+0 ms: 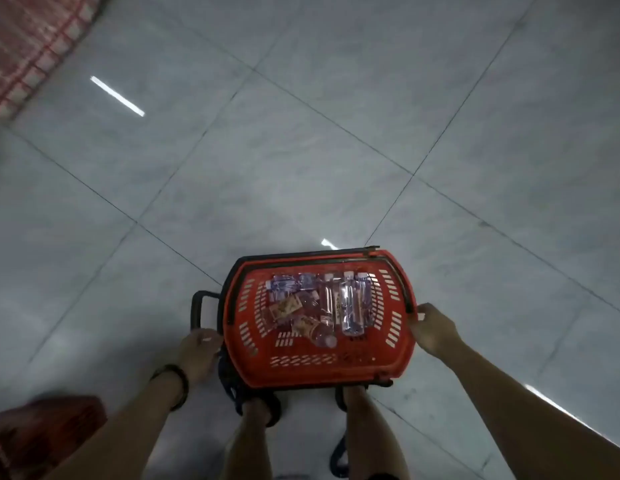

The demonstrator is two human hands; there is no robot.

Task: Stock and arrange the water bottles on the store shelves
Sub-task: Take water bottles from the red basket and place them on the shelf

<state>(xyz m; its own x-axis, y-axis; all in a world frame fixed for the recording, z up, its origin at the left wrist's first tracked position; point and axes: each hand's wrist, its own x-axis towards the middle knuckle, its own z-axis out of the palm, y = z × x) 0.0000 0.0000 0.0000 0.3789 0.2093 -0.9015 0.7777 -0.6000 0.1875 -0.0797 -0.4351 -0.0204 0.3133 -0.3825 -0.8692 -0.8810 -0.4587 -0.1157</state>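
A red plastic shopping basket (398, 355) with black handles is in front of my legs, above the tiled floor. Several clear water bottles (350, 303) with white caps lie inside it, some with purple labels, some with brown ones. My left hand (197, 355) grips the basket's left rim, fingers curled at the edge. My right hand (434, 327) grips the right rim by the black handle. Both forearms reach down from the bottom of the view; a dark band circles my left wrist.
Grey glossy floor tiles (301, 150) spread ahead with light reflections. A red wire rack or stacked baskets (28, 46) sit at the top left corner. Another red basket (49, 431) lies at the lower left beside my left arm. A black pull handle (201, 299) sticks out left of the basket.
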